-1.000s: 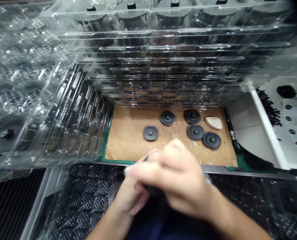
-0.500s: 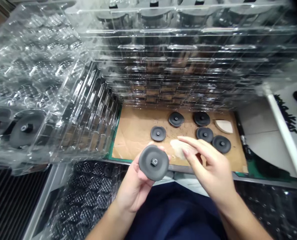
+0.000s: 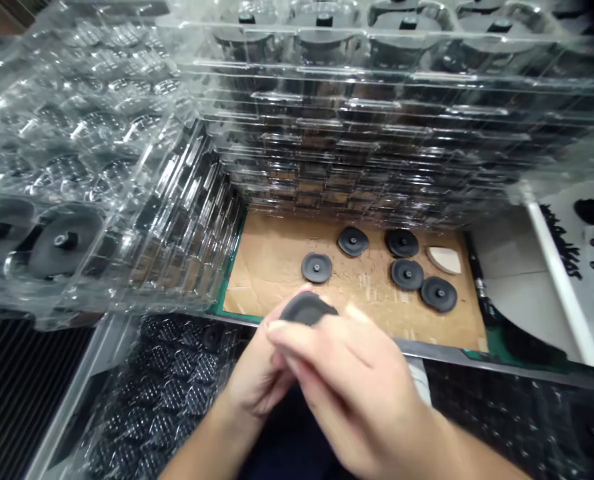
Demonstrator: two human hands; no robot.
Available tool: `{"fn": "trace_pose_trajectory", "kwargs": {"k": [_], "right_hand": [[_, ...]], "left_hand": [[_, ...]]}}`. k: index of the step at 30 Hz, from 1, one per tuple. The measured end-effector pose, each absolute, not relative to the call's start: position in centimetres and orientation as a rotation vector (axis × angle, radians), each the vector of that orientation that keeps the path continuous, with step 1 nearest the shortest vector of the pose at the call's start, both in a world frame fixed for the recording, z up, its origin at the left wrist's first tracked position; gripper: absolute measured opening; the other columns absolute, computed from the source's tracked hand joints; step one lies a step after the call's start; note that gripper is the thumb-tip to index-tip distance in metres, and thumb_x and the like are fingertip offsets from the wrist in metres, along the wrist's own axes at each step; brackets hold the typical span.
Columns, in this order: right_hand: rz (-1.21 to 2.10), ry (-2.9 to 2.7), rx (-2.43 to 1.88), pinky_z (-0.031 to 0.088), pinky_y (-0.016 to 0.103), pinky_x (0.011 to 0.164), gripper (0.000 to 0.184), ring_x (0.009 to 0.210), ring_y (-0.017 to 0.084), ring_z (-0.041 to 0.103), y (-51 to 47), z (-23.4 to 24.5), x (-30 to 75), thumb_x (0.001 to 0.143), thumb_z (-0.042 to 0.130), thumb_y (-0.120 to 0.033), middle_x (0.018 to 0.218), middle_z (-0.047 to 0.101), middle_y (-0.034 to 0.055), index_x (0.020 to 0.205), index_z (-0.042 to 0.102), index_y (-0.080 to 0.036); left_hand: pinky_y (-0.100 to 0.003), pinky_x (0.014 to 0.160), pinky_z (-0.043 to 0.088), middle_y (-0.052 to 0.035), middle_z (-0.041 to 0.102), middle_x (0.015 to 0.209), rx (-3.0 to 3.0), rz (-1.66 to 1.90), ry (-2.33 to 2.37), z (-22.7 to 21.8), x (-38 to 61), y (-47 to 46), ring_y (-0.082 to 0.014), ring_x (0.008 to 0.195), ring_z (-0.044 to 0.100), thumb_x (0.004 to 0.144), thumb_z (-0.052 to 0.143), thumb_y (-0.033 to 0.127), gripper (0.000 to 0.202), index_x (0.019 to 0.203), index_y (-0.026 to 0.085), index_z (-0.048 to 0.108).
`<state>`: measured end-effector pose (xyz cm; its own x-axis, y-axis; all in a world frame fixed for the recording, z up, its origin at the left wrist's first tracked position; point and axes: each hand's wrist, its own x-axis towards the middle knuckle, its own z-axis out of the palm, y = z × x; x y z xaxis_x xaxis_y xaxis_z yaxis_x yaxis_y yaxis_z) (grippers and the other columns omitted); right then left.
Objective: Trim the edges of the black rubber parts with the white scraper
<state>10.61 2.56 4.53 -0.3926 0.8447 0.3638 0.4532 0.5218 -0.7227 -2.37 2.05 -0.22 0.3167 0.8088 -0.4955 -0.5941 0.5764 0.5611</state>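
Observation:
My left hand (image 3: 257, 373) grips a round, dark grey plastic disc (image 3: 304, 309) by its edge, above the front rim of the cardboard. My right hand (image 3: 357, 380) is closed and lies across the near part of this disc, its fingers covering the centre stud. A white cloth was in the right fingers just before; now it is almost wholly hidden behind the hand. Closest beyond the hands, a similar disc (image 3: 317, 267) with a small hex stud lies on the brown cardboard (image 3: 267, 267).
More discs (image 3: 407, 274) lie on the cardboard, beside a pale wedge-shaped piece (image 3: 445, 259). Tall stacks of clear plastic trays (image 3: 351, 143) wall in the back and left (image 3: 141, 220). A white panel edge (image 3: 559, 267) stands at the right. Black trays (image 3: 177, 387) sit below left.
My right hand has moved left and toward me, from beside the held disc to over it. The disc has tilted and is partly covered. The white cloth has gone from sight.

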Motion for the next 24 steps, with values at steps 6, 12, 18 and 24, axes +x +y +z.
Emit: {"fn": "trace_pose_trajectory", "kwargs": {"k": [6,12,18,24], "right_hand": [[0.609,-2.081,-1.3,0.038,0.028,0.063,0.021,0.064,0.014,0.056,1.8,5.0,13.6,0.087,0.049,-0.01,0.078,0.068,0.0029,0.102,0.062,-0.015],[0.549,-2.162,-0.867,0.039,0.031,0.068,0.027,0.072,0.016,0.055,5.1,4.4,13.1,0.093,0.042,-0.012,0.089,0.07,0.0031,0.095,0.068,-0.021],[0.807,-1.801,-1.373,0.047,0.029,0.072,0.022,0.087,0.017,0.062,4.5,-0.5,17.0,0.092,0.048,-0.02,0.097,0.069,0.0039,0.104,0.066,-0.023],[0.989,-1.572,-1.68,0.052,0.031,0.066,0.025,0.076,0.019,0.065,1.1,-7.4,19.2,0.088,0.05,-0.032,0.087,0.072,0.0067,0.096,0.071,-0.019]], "left_hand": [[-0.016,0.078,0.05,0.0024,0.073,0.096,0.213,0.963,0.721,0.5,-2.9,2.2,-0.0117,0.087,0.066,0.043,0.09,0.031,0.056,0.096,0.025,0.073],[-0.03,0.088,0.05,-0.0005,0.072,0.092,0.253,0.922,0.714,0.7,-2.1,1.8,-0.0187,0.092,0.065,0.058,0.083,0.024,0.039,0.095,0.017,0.071],[-0.029,0.08,0.052,-0.0055,0.069,0.107,0.159,0.894,0.64,0.0,-1.7,1.4,-0.0229,0.092,0.068,0.054,0.085,0.038,0.058,0.106,0.02,0.067],[-0.031,0.078,0.055,-0.002,0.071,0.1,0.041,0.807,0.581,0.0,-0.3,1.9,-0.0239,0.091,0.07,0.054,0.085,0.037,0.055,0.104,0.023,0.067]]}}
